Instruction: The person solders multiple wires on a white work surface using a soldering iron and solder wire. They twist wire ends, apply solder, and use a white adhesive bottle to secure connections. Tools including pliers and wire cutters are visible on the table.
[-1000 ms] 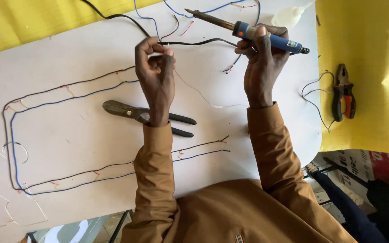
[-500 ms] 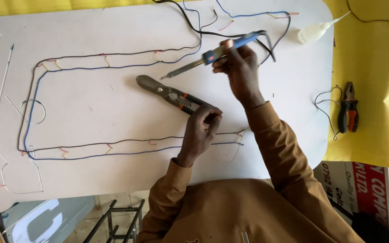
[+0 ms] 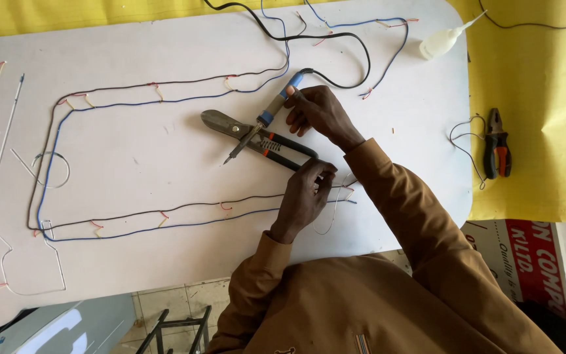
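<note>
My right hand grips the blue handle of a soldering iron. Its metal tip slants down-left and crosses over grey tin snips that lie on the white board. My left hand is closed on the end of the snips' black and orange handles, just below my right hand. A thin loose wire runs beside its fingers. A long loop of black and blue wires, bound with small red and yellow ties, lies on the board around the snips.
The iron's black cord curls across the top of the board. A white squeeze bottle lies at the top right corner. Pliers with a bent wire rest on the yellow sheet at right. Bent white wires lie at left.
My right hand has brought the soldering iron down and left until its tip crosses the snips. My left hand stays at the snips' handle ends.
</note>
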